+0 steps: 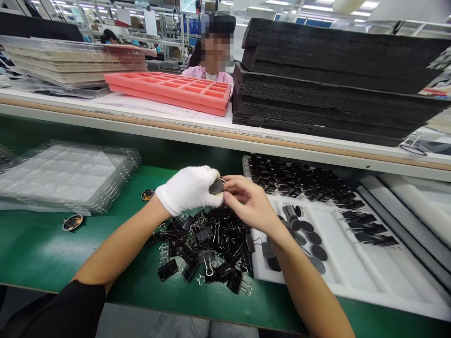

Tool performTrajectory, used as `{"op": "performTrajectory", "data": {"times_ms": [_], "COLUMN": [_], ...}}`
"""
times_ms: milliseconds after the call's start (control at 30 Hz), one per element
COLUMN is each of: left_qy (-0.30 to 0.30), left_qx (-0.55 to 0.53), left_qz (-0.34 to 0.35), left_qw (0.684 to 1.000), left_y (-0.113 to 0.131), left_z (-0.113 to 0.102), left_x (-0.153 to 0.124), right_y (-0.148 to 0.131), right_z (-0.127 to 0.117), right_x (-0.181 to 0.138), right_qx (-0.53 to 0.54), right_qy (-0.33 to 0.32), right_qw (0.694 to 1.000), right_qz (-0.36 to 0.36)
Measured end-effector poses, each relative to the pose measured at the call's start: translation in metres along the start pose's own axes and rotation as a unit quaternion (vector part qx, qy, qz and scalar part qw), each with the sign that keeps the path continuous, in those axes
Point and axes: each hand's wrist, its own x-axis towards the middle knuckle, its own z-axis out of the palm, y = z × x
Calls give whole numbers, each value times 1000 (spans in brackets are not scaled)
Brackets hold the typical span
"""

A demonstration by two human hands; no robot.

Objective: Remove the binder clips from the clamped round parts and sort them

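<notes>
In a white glove, my left hand (192, 190) is closed around a dark round disc (216, 186) with a metal rim. My bare right hand (248, 199) pinches that disc's right edge, its thumb and fingers bent. Just below both hands lies a heap of black binder clips (206, 249) with silver wire handles. Several loose dark discs (313, 238) are scattered in a white foam tray (334, 230) beside my right forearm. Two round metal-rimmed pieces with a dark and golden face lie to the left, one being the nearer round piece (73, 222).
Rows of more binder clips (299, 176) fill the tray's far part. Clear plastic trays (66, 173) are stacked at left on the green table (52, 253). A shelf (148, 123) crosses behind, bearing a pink foam tray (169, 89) and black foam blocks (324, 84). A person sits beyond.
</notes>
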Motion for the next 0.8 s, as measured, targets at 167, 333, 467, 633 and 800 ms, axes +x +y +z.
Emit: {"op": "performTrajectory", "data": {"times_ms": [167,333,467,633,800], "left_qy": [1,2,-22,-51,-46], "left_qx": [5,36,-67,-279,-385], "left_qz": [13,25,43,12,-90], "left_qw": [1000,999,997,959,917], "left_y": [3,7,1,-8,-1], "left_z": [0,2,2,-4,-5], "left_x": [0,-1,-1,1,4], "right_y": [4,6,6,7,8], "right_z": [-5,-3,-2,-5,-3], "right_x": [4,8,9,12,11], "right_qx": [69,153,200,241,220], "right_qy": [-23,18,48,81,99], "right_qw": [996,983,967,954,963], "right_qz": [43,100,147,161,124]}}
